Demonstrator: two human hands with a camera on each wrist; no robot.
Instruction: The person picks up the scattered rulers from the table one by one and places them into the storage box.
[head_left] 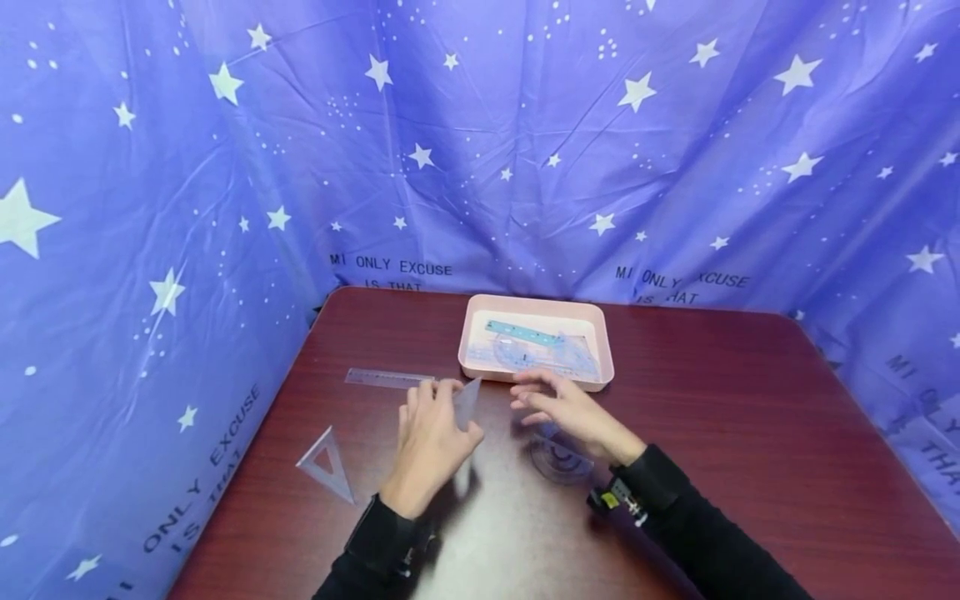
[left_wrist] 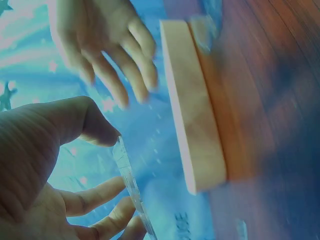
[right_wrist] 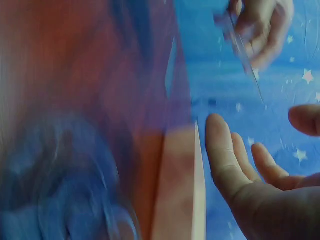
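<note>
My left hand [head_left: 435, 433] pinches a clear set square [head_left: 467, 402] between thumb and fingers, above the table in front of the tray. In the left wrist view the set square [left_wrist: 131, 182] shows almost edge-on. My right hand [head_left: 566, 412] is held with fingers spread and nothing in them, by the near side of the pink tray [head_left: 536, 380]. Below the right hand lies a clear protractor [head_left: 561, 461] on the table. Left of the left hand are a clear ruler [head_left: 382, 378] and a second clear set square [head_left: 327, 467] with a triangular cut-out.
Inside the tray are a turquoise ruler [head_left: 521, 332] and several clear bluish drawing tools [head_left: 570, 357] that overlap. The dark red wooden table [head_left: 697, 400] meets a blue star-patterned curtain [head_left: 510, 125] behind and at both sides.
</note>
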